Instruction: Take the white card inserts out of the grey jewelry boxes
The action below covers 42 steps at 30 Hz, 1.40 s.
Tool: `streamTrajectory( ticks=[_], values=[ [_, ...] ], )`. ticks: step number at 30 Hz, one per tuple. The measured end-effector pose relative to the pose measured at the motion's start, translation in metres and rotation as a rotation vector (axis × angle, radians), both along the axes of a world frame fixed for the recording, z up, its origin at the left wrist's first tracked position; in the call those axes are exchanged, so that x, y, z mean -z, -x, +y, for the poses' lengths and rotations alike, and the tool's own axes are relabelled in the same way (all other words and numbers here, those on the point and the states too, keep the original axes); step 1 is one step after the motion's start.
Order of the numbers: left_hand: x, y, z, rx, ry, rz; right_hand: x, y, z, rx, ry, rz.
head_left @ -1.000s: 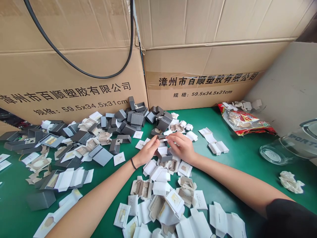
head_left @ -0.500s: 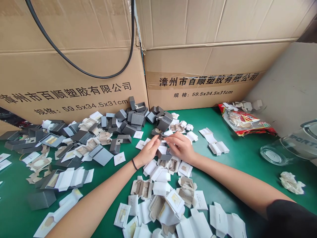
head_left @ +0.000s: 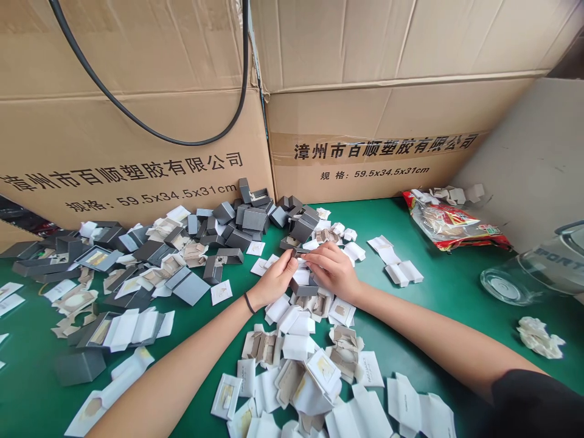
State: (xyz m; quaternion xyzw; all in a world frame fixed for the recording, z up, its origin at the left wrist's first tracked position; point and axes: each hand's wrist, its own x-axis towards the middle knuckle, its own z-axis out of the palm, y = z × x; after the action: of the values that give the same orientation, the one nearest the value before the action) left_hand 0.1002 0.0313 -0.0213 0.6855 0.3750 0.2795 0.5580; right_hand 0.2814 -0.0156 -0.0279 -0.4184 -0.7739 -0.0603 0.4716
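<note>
A small dark grey hinged box with pale material inside is between my hands, near the middle of the table. My left hand, with a thin black band at the wrist, pinches the box's raised dark edge between thumb and fingers. From the other side, my right hand has its fingers bent onto the same upper part, closed against the box. The fingers partly cover the box, so its hinge and contents cannot be made out clearly. White folded card inserts lie scattered below both hands.
Several grey boxes are heaped behind and leftward on the green table. Large cardboard cartons stand along the back, with a black cable hanging before them. Rightward are a red snack bag, a clear jar and crumpled tissue.
Both hands stay at the grey box, with only a very slight shift of the fingers. The whole view has drifted a few pixels; the scattered boxes and inserts lie as before.
</note>
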Motion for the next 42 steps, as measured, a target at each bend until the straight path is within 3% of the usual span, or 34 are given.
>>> streamTrajectory(
  ticks=[4,9,17,21,27,35,37,39,42],
  values=[
    [-0.002,-0.001,-0.001,0.042,0.023,-0.014,0.001,0.000,0.002,0.074,0.002,-0.004],
    [-0.008,-0.003,-0.003,0.080,-0.089,0.008,0.002,0.000,0.004,0.040,0.019,-0.008],
    [-0.004,-0.004,-0.003,0.020,-0.137,0.009,0.002,-0.005,0.002,0.053,0.003,-0.254],
    [-0.004,-0.004,-0.001,-0.045,-0.076,-0.026,0.000,-0.002,0.002,0.060,0.027,-0.332],
    [-0.005,-0.004,0.000,-0.071,0.151,-0.206,-0.003,0.001,0.000,0.054,0.054,-0.394],
    [-0.013,-0.006,-0.003,-0.038,0.126,-0.247,-0.004,-0.003,0.000,-0.005,-0.043,-0.240],
    [-0.016,-0.006,-0.004,-0.043,0.233,-0.292,-0.004,-0.006,0.002,0.048,-0.029,-0.097],
    [-0.019,-0.006,-0.005,-0.048,0.344,-0.344,-0.003,-0.009,0.006,0.193,0.057,-0.013],
    [-0.022,-0.006,-0.006,-0.065,0.409,-0.393,-0.001,-0.012,0.011,0.374,0.249,-0.153]
  ],
)
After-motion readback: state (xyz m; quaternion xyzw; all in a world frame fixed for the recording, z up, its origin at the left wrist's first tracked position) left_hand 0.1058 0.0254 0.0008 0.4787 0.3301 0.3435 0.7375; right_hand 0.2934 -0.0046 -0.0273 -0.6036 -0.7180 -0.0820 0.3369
